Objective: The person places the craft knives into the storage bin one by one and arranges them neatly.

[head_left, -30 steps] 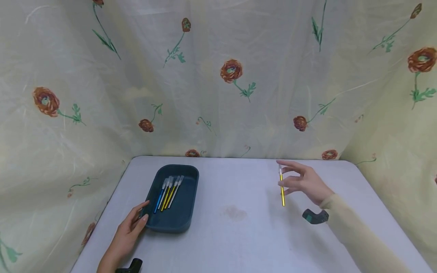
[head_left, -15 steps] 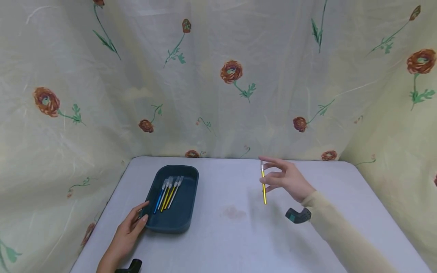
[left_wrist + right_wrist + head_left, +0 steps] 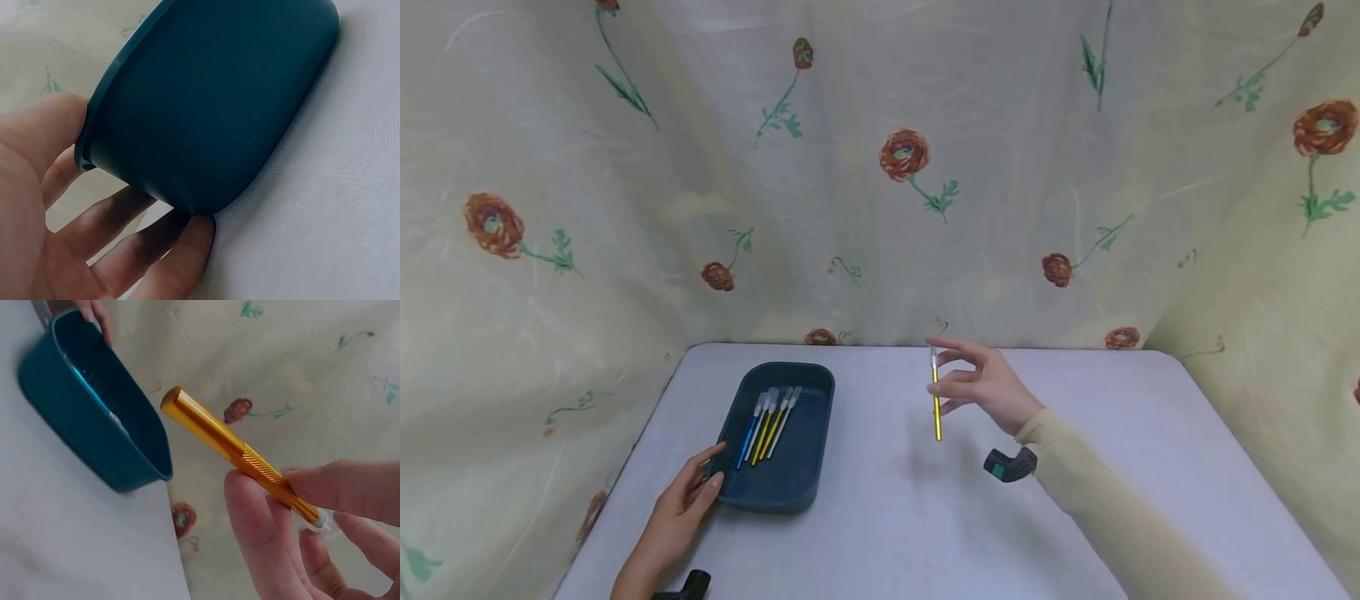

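My right hand (image 3: 981,383) holds a gold craft knife (image 3: 937,400) upright above the table, right of the tray. In the right wrist view the thumb and fingers pinch the craft knife's knurled grip (image 3: 265,474), and its clear cap (image 3: 326,526) lies among the fingers. A dark teal tray (image 3: 816,467) stands on the left of the table. In it several capped craft knives (image 3: 767,425) lie side by side, with blue, silver and gold handles. My left hand (image 3: 673,521) grips the tray's near left corner. Thumb at the rim, its other fingers reach along the outer wall (image 3: 187,125).
A white-covered table (image 3: 880,533) fills the lower view, with a faint stain near the middle. Behind it and at both sides hangs a flowered curtain (image 3: 985,250). Dark wrist cameras sit on the right wrist (image 3: 1011,465) and left wrist (image 3: 692,585).
My right hand has moved left toward the tray, carrying the gold craft knife upright. My left hand and the tray have stayed in place.
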